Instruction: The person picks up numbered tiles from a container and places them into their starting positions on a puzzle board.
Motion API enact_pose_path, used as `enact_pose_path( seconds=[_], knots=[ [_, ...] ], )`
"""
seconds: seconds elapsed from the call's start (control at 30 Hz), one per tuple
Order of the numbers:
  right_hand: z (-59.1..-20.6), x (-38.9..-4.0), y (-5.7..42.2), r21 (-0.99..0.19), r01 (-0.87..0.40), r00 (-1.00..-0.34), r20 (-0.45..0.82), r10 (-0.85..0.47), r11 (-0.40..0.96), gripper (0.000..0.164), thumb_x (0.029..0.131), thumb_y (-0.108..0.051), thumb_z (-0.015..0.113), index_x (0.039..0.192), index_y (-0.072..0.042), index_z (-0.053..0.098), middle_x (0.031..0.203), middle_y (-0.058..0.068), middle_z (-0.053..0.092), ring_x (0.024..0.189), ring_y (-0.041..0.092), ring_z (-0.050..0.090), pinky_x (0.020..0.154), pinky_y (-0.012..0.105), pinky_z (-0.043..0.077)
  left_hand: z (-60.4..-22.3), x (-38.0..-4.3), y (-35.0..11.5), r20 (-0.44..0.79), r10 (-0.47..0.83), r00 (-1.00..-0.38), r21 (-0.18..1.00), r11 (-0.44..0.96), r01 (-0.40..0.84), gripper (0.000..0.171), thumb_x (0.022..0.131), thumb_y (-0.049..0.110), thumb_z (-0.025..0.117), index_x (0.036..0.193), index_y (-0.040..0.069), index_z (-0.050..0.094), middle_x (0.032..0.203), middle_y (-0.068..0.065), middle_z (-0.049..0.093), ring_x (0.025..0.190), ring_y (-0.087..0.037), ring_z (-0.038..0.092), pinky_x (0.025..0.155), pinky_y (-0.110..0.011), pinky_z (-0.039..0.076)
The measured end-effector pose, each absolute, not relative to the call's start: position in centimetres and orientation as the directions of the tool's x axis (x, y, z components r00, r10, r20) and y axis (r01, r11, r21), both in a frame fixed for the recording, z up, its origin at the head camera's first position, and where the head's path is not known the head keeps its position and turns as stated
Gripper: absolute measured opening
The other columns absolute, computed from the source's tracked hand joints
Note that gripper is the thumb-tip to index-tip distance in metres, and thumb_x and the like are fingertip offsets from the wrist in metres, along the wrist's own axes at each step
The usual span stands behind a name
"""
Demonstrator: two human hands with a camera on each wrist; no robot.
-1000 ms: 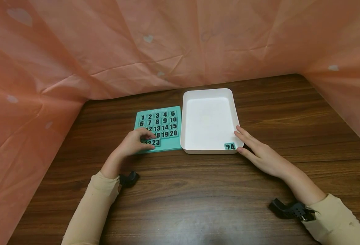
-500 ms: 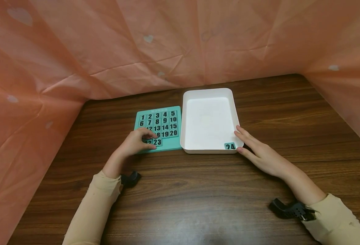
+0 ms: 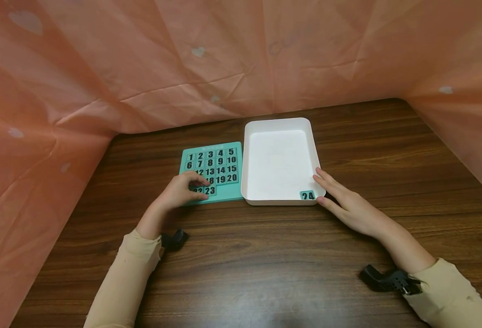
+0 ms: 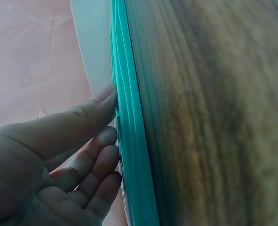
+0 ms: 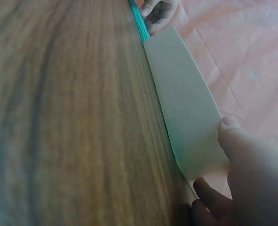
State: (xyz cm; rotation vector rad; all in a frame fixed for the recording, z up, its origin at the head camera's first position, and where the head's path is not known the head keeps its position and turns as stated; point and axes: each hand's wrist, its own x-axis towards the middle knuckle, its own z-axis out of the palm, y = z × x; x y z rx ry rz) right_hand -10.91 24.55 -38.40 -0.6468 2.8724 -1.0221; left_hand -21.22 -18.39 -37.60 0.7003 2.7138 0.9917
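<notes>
A turquoise board [image 3: 229, 193] lies on the table, bearing rows of numbered tiles. My left hand [image 3: 179, 190] reaches over its lower left, thumb and index finger at opposite edges of the number 23 tile [image 3: 210, 191], pinching it. That hand covers several neighbouring tiles. In the left wrist view, the fingertips [image 4: 111, 155] meet the board's face. My right hand [image 3: 349, 207] rests against the near right corner of a white tray [image 3: 279, 202], its fingers fairly straight and the thumb at the rim. Inside that corner lies the number 24 tile [image 3: 308, 195].
The tray stands right beside the board on a dark wood table [image 3: 241, 264]. Peach cloth [image 3: 232, 59] with pale hearts hangs along the back and sides. Each wrist wears a black camera mount, such as the right mount [image 3: 382, 279].
My left hand has shifted slightly right, and the number 23 tile has slid a little right with it, then very slightly back. The right hand and tray stay in place.
</notes>
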Motion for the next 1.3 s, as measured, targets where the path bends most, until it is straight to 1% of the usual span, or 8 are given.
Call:
enact_pose_path(
  seconds=[0.2,0.47,0.63,0.77,0.93,1.03,1.17,1.3],
  knots=[
    [-38.4,-10.9,24.6,-0.61,-0.37,-0.915,0.109,-0.389,0.701,0.058,0.101,-0.03,0.047,0.153,-0.021,0.022,0.16,-0.002,0.009,0.141,0.032,0.018,0.103,0.062,0.027,-37.4,-21.0,-18.5,0.009,0.481,-0.877,0.647,0.666,0.372,0.028,0.079,0.013,0.079,0.106,0.007,0.071,0.108,-0.006,0.061,0.1,-0.023,0.056,0.088,-0.041,0.047],
    [-38.5,-10.9,24.7,-0.609,-0.375,-0.914,0.115,-0.39,0.699,0.059,0.101,-0.03,0.047,0.153,-0.021,0.022,0.16,-0.003,0.008,0.141,0.033,0.019,0.102,0.062,0.027,-35.4,-21.1,-17.4,0.082,0.498,-0.863,0.678,0.607,0.414,0.029,0.084,0.011,0.074,0.111,0.005,0.068,0.11,-0.006,0.06,0.104,-0.024,0.056,0.091,-0.044,0.046],
    [-38.5,-11.0,24.7,-0.605,-0.377,-0.913,0.117,-0.39,0.701,0.059,0.101,-0.03,0.048,0.153,-0.02,0.022,0.16,-0.003,0.008,0.141,0.033,0.019,0.102,0.062,0.027,-34.3,-21.3,-15.4,0.172,0.528,-0.832,0.723,0.506,0.471,0.03,0.086,0.015,0.073,0.114,0.007,0.067,0.112,-0.007,0.061,0.107,-0.025,0.056,0.093,-0.049,0.044],
    [-38.6,-11.1,24.7,-0.605,-0.376,-0.914,0.115,-0.39,0.702,0.059,0.101,-0.03,0.047,0.153,-0.02,0.021,0.16,-0.003,0.008,0.141,0.033,0.019,0.103,0.062,0.026,-33.8,-21.4,-12.8,0.211,0.55,-0.808,0.739,0.451,0.5,0.028,0.087,0.016,0.071,0.114,0.009,0.067,0.111,-0.004,0.061,0.107,-0.026,0.056,0.092,-0.049,0.045],
    [-38.7,-11.1,24.6,-0.606,-0.386,-0.908,0.118,-0.401,0.696,0.059,0.101,-0.03,0.048,0.153,-0.02,0.021,0.16,-0.002,0.008,0.141,0.033,0.019,0.102,0.062,0.027,-34.3,-20.9,-8.7,0.221,0.568,-0.793,0.74,0.432,0.516,0.026,0.087,0.015,0.071,0.112,0.005,0.068,0.108,-0.001,0.061,0.102,-0.02,0.056,0.091,-0.044,0.046],
    [-38.7,-11.1,24.5,-0.606,-0.388,-0.908,0.122,-0.401,0.695,0.059,0.101,-0.03,0.048,0.153,-0.019,0.022,0.16,-0.001,0.008,0.141,0.033,0.019,0.103,0.061,0.028,-34.8,-20.5,-6.5,0.239,0.584,-0.775,0.727,0.421,0.542,0.025,0.086,0.012,0.071,0.11,0.004,0.069,0.106,-0.002,0.063,0.098,-0.015,0.056,0.091,-0.036,0.045],
    [-38.6,-11.1,24.5,-0.601,-0.384,-0.912,0.126,-0.391,0.701,0.059,0.101,-0.03,0.048,0.153,-0.019,0.023,0.16,-0.001,0.009,0.141,0.032,0.02,0.103,0.06,0.028,-35.1,-20.2,-3.6,0.253,0.609,-0.752,0.708,0.413,0.572,0.024,0.086,0.011,0.072,0.108,0.005,0.07,0.104,-0.001,0.063,0.097,-0.013,0.056,0.091,-0.024,0.042],
    [-38.5,-11.1,24.6,-0.598,-0.373,-0.916,0.118,-0.383,0.709,0.059,0.101,-0.031,0.048,0.153,-0.02,0.023,0.159,-0.003,0.009,0.141,0.032,0.02,0.102,0.061,0.028,-35.3,-20.1,-0.8,0.238,0.642,-0.729,0.685,0.421,0.595,0.024,0.086,0.014,0.071,0.109,0.007,0.069,0.104,-0.002,0.063,0.097,-0.013,0.056,0.09,-0.02,0.041]
  ],
)
